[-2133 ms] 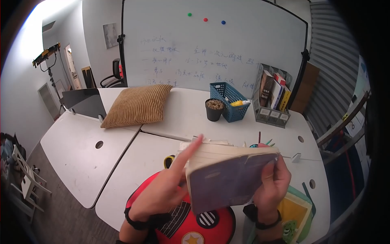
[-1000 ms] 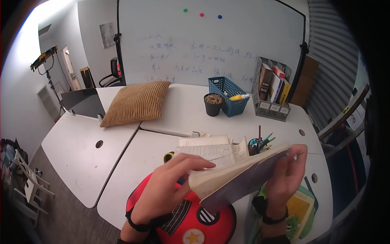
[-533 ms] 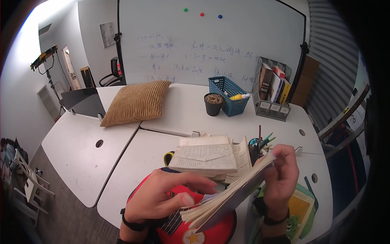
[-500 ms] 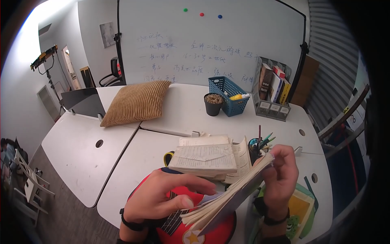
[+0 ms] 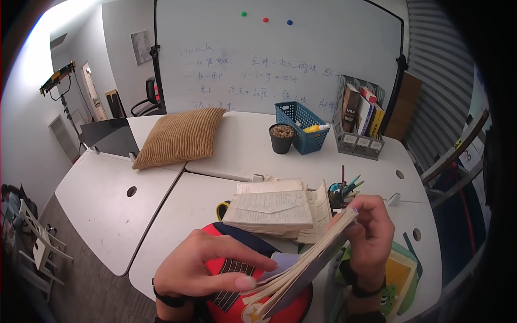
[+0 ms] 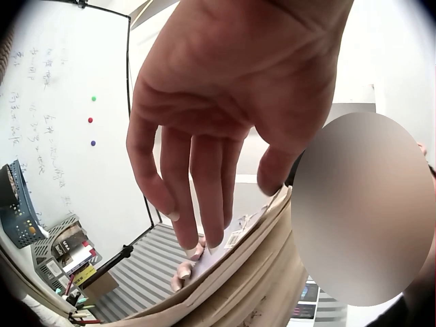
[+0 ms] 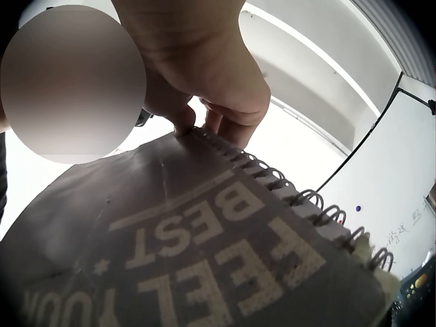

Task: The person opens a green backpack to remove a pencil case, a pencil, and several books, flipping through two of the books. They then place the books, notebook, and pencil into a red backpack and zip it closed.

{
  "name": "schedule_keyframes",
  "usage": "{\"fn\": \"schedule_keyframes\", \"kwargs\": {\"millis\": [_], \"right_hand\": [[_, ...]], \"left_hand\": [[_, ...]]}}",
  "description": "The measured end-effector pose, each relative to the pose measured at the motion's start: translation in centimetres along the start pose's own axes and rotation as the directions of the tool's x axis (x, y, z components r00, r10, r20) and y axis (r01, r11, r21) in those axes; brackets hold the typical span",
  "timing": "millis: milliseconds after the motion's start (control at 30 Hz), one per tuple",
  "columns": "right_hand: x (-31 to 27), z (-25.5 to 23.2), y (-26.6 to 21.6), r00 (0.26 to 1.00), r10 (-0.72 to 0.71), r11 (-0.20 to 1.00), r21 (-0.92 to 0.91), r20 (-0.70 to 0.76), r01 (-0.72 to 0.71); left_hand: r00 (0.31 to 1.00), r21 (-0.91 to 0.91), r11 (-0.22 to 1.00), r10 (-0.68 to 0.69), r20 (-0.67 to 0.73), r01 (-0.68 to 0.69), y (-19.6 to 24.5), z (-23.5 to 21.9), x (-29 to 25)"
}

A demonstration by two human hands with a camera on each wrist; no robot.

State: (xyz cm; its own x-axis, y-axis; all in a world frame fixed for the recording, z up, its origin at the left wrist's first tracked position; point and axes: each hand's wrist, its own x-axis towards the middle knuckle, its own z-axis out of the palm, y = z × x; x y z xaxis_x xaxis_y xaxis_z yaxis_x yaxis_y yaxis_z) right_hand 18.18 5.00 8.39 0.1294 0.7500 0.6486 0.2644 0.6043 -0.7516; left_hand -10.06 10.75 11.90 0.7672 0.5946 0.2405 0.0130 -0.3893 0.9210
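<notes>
My right hand (image 5: pixel 371 231) pinches the upper corner of a worn spiral notebook (image 5: pixel 309 272), which stands tilted with its thick, yellowed pages fanned. In the right wrist view its grey cover (image 7: pixel 170 228) bears pale lettering, with wire rings along one edge. My left hand (image 5: pixel 202 264) reaches in from the other side, fingers stretched. Its fingertips are right at the lilac cover (image 5: pixel 285 259), and the thumb tip lies by the page edges. The left wrist view shows these fingers (image 6: pixel 177 184) nearly straight, with the thumb apart from them.
Beyond the notebook lie worn, written-on papers (image 5: pixel 269 210), with a pencil holder (image 5: pixel 336 199) beside them. A red padded item with a star (image 5: pixel 256 312) sits below my hands. Green and yellow folders (image 5: pixel 401 274) lie right. Farther back are a cushion (image 5: pixel 180 137), pot (image 5: pixel 281 142), blue basket (image 5: pixel 309 137) and book rack (image 5: pixel 361 145).
The notebook has tipped from nearly face-on to steeply tilted, its lower end coming down and its pages fanning. My left hand has moved down and left from its upper page edge, uncovering the papers behind.
</notes>
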Motion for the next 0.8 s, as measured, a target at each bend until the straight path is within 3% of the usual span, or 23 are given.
{"fn": "schedule_keyframes", "kwargs": {"millis": [67,167,267,367,467,600,700,800], "right_hand": [[0.0,0.1,0.0,1.0,-0.004,1.0,-0.004,-0.013,0.004],[-0.1,0.1,-0.1,0.999,-0.022,1.0,-0.008,-0.03,0.022],[-0.3,-0.1,0.2,0.998,-0.057,0.998,-0.029,-0.014,0.056],[-0.5,-0.3,0.2,0.997,-0.081,0.996,-0.037,0.005,0.082],[-0.6,-0.4,0.0,0.996,-0.089,0.996,-0.004,-0.024,0.089],[0.0,0.2,-0.6,0.996,-0.017,0.998,0.059,-0.087,0.022],[0.3,0.7,-0.6,0.995,-0.032,0.995,0.094,-0.098,0.041],[0.4,0.6,-0.4,0.998,-0.019,0.99,0.138,-0.061,0.027]], "left_hand": [[0.998,-0.011,0.998,0.067,0.022,-0.066,-0.4,-0.2,-0.3],[1.0,0.028,1.0,0.006,-0.011,-0.006,0.4,-0.2,-0.5],[0.989,-0.118,0.987,-0.12,-0.084,0.11,0.3,0.0,-0.8],[0.986,-0.045,0.989,-0.146,-0.079,0.143,0.3,0.2,-0.1],[0.994,-0.106,0.991,0.066,-0.092,-0.075,-1.0,0.4,-0.2],[0.981,0.057,0.996,0.078,-0.178,-0.069,-0.2,1.0,-0.4],[0.959,0.06,0.996,-0.054,-0.277,0.073,-0.3,1.1,-0.7],[0.931,0.075,0.997,-0.005,-0.364,0.035,-1.0,1.3,-0.3]]}}
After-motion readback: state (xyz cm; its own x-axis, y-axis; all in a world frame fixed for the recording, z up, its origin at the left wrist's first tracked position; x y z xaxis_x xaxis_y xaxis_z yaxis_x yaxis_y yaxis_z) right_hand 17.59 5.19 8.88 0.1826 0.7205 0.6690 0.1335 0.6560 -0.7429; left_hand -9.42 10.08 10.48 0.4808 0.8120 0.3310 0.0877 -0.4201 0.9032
